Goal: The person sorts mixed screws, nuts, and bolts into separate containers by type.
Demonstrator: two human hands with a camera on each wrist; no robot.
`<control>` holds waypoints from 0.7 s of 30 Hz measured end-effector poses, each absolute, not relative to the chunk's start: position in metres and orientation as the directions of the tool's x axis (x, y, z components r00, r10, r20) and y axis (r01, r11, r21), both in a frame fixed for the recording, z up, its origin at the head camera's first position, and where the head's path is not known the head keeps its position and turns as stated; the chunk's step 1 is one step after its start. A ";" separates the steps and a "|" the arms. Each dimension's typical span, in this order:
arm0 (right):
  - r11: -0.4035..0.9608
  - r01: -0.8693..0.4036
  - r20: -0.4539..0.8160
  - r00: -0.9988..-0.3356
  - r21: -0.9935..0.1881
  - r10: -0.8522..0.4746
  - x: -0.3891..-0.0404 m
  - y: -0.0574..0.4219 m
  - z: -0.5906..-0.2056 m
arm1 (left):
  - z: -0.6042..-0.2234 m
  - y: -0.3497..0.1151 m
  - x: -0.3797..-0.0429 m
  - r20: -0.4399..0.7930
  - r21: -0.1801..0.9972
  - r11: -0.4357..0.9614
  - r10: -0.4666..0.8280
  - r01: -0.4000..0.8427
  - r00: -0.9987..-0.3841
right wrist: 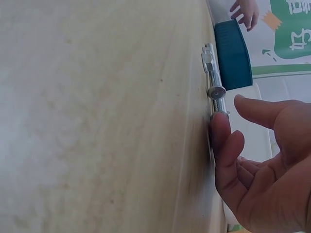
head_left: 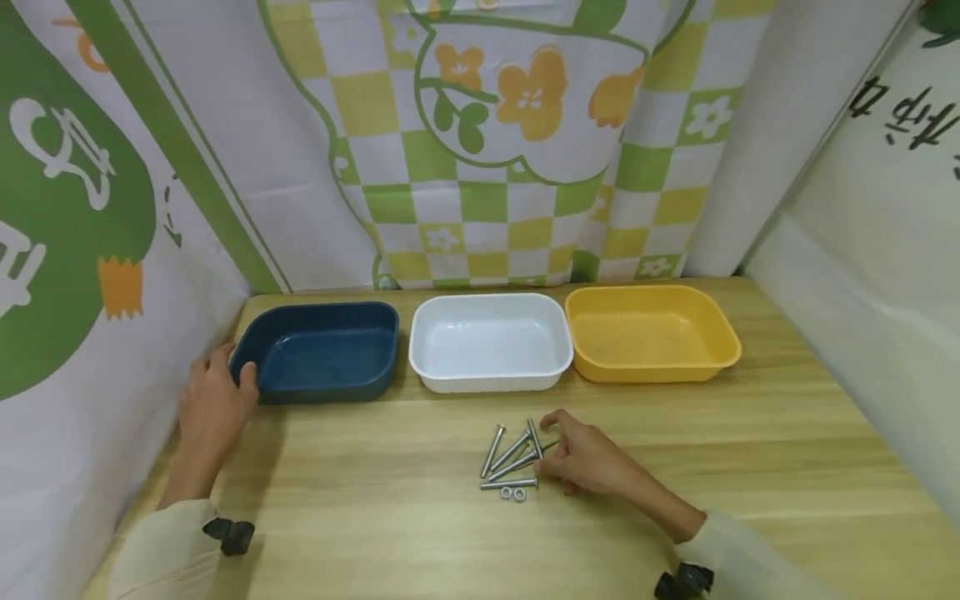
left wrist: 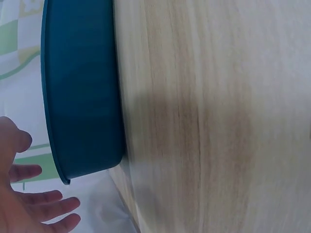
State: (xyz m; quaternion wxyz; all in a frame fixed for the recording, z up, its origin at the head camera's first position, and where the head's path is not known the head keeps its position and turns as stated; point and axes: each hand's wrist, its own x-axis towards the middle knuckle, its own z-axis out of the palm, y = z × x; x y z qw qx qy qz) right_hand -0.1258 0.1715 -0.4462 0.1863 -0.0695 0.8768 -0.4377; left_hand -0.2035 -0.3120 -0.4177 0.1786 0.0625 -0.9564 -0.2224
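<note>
Plainly silvery, slender bolts (head_left: 512,467)

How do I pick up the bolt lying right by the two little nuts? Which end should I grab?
Try pinching the bolt by its head, coming down from the right. It lies flat with that end toward the right hand. The head is wider than the rod, so it should slip less. The nuts crowd its middle.
</note>
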 end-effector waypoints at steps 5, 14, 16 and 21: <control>0.628 0.031 -0.253 -0.929 -0.778 -0.268 -0.126 0.166 -0.449 | -0.421 -0.314 -0.204 0.278 0.446 0.892 -0.216 -0.074 -0.936; 0.668 -0.002 -0.211 -0.948 -0.744 -0.237 -0.128 0.165 -0.452 | -0.425 -0.317 -0.208 0.209 0.438 0.895 -0.190 -0.082 -0.959; 0.673 -0.017 -0.196 -0.951 -0.739 -0.239 -0.127 0.164 -0.452 | -0.426 -0.318 -0.208 0.194 0.441 0.893 -0.191 -0.088 -0.962; 0.688 -0.048 -0.168 -0.955 -0.724 -0.244 -0.127 0.162 -0.452 | -0.426 -0.321 -0.208 0.161 0.446 0.890 -0.188 -0.098 -0.969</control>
